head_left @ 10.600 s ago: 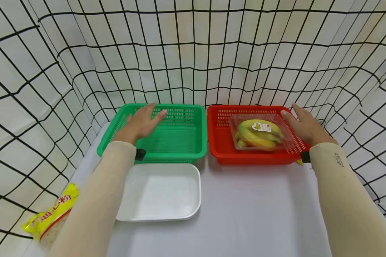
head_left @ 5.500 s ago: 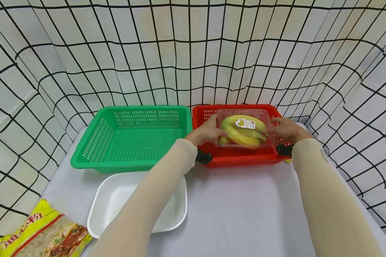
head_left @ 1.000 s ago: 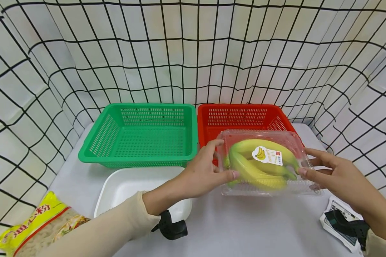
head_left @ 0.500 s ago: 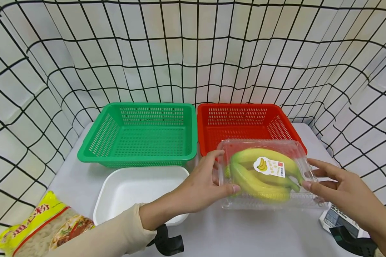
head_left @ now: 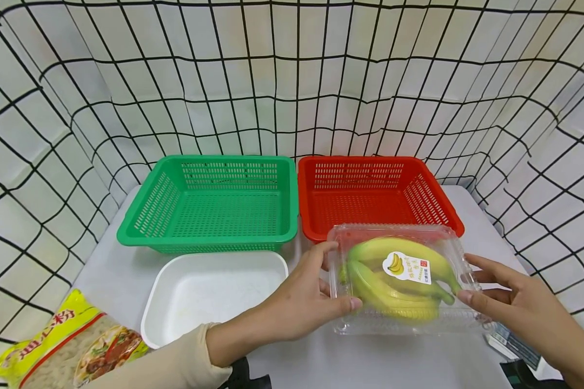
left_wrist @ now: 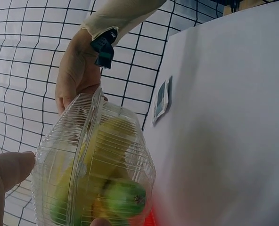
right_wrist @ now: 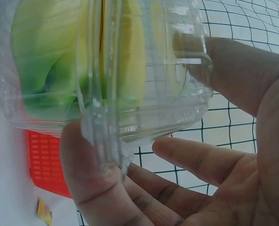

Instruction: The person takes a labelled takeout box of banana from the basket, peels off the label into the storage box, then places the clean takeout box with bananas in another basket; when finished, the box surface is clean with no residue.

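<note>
A clear plastic clamshell box of bananas, with a white label on its lid, hangs in front of the red basket, overlapping its front rim from the head view. My left hand grips the box's left end, thumb on top. At the opposite end my right hand holds it between thumb and fingers. In the right wrist view a fingertip presses the box's rim seam, and the bananas show through the plastic. The red basket holds nothing that I can see. The fingers under the box are partly hidden.
A green basket stands left of the red one. Before it lies a white tray. A yellow food bag is at the lower left. A small white packet lies by my right wrist. Black netting surrounds the table.
Earlier the banana box sat in the red basket with both hands apart from it. Both hands took hold, lifted it out and brought it nearer, and it has moved a little further toward me since.
</note>
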Motion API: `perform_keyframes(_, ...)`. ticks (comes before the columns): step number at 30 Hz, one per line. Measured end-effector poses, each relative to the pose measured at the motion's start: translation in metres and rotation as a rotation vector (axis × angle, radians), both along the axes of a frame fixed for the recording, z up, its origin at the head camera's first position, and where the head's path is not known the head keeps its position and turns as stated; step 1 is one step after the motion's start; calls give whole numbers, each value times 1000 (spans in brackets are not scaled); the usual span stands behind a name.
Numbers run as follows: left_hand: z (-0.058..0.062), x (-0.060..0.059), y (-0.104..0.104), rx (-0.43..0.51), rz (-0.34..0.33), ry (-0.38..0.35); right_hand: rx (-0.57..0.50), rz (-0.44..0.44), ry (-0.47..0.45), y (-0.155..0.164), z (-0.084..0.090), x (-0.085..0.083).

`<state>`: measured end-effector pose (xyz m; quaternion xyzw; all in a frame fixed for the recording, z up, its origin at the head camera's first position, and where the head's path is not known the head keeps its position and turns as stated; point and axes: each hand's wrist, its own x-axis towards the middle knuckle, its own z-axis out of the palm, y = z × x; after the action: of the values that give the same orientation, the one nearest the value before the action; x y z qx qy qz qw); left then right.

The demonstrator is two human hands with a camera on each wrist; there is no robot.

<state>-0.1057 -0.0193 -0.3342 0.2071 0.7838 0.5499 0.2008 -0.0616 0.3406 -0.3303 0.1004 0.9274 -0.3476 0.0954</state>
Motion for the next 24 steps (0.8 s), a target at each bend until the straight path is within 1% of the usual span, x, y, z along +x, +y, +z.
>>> perform_keyframes(5,-5,4,0,-23,-8,-1,-20,-9,-24,1,-8,4)
perform_keyframes(11,-12,7,-1,-37,-8,4,-75,10,1,1,-19,14)
perform_keyframes(18,-21,12,-2,-50,-6,5,-70,25,10,-1,-29,18)
perform_keyframes(20,-23,12,-2,-53,-9,7,-76,27,16,-3,-31,19)
perform_keyframes(24,-28,12,-2,-46,-14,3,-86,22,-4,-4,-34,19)
